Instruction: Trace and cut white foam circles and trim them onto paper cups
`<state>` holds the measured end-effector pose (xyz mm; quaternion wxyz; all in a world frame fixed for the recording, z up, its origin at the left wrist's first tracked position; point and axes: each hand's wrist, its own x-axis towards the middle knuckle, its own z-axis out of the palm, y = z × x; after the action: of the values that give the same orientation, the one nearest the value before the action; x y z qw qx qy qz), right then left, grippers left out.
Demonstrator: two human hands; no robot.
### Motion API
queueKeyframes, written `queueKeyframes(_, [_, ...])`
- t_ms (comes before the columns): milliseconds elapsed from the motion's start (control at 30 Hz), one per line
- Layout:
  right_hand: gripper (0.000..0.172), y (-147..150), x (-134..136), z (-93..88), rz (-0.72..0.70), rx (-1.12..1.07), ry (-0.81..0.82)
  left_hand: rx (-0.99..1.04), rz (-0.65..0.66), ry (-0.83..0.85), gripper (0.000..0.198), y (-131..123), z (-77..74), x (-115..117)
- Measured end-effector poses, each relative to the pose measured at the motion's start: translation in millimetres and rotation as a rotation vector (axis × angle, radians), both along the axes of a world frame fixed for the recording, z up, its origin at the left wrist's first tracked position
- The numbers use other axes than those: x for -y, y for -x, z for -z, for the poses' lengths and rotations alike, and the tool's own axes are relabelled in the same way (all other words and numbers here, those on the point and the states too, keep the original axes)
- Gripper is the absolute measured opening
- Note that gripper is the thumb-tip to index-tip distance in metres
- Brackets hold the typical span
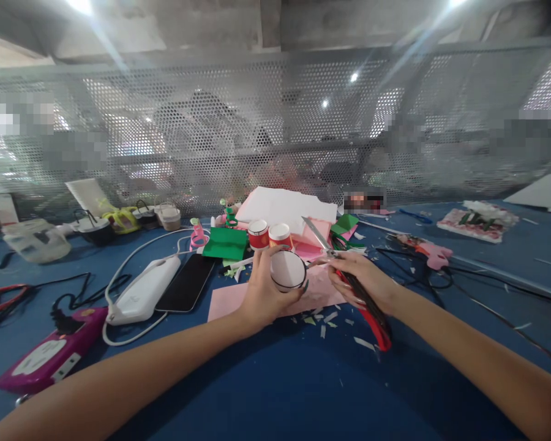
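My left hand point(267, 283) is wrapped round a small white cup point(288, 269), whose round end, edged with a dark line, faces me. On the right, my right hand point(356, 278) grips scissors point(371, 321) with red and black handles. Their blades point up and to the left, just beyond the cup. A pink paper sheet point(229, 301) lies under both hands. Directly behind stand two red cups point(258, 236) with white tops, beside folded green paper point(224, 244).
Paper scraps point(324, 331) litter the blue table point(257, 392). Leftward lie a black phone point(186, 283), a white power bank point(143, 291) with a cable and a purple power strip point(50, 355). A pink glue gun point(434, 254) lies right. Perforated metal panels point(239, 135) close off the back.
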<state>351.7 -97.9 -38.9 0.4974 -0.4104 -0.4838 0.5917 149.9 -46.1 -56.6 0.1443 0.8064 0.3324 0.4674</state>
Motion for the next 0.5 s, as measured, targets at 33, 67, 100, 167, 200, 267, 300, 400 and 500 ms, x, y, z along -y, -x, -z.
queueKeyframes(33, [0.027,1.6,1.0,-0.4,0.000,0.004,0.009,-0.006,0.002,-0.007,0.071,0.1,-0.4,0.8])
queueKeyframes(67, [0.027,3.3,2.3,-1.0,0.002,0.008,0.015,-0.012,0.005,-0.009,0.072,0.2,-0.9,1.4])
queueKeyframes(100, [0.027,4.9,3.7,-1.7,0.006,0.013,0.014,-0.021,0.011,-0.010,0.072,0.4,-1.6,2.1])
queueKeyframes(167, [0.026,7.7,6.0,-3.1,0.024,0.020,0.001,-0.040,0.034,-0.020,0.071,0.7,-2.6,3.3])
queueKeyframes(200, [0.026,8.6,6.8,-3.5,0.033,0.025,-0.008,-0.051,0.054,-0.028,0.072,0.8,-2.9,4.0])
queueKeyframes(267, [0.028,9.4,7.4,-3.4,0.034,0.046,-0.027,-0.075,0.096,-0.033,0.073,0.9,-2.6,5.3])
queueKeyframes(300, [0.031,9.4,7.1,-2.8,0.030,0.062,-0.038,-0.086,0.112,-0.029,0.075,0.9,-2.1,6.0])
queueKeyframes(400, [0.031,8.7,5.1,0.8,0.038,0.115,-0.075,-0.110,0.128,-0.012,0.078,0.4,0.0,7.7])
queueKeyframes(500, [0.032,7.7,2.3,4.6,0.117,0.192,-0.118,-0.114,0.124,-0.007,0.081,-0.4,1.3,8.4])
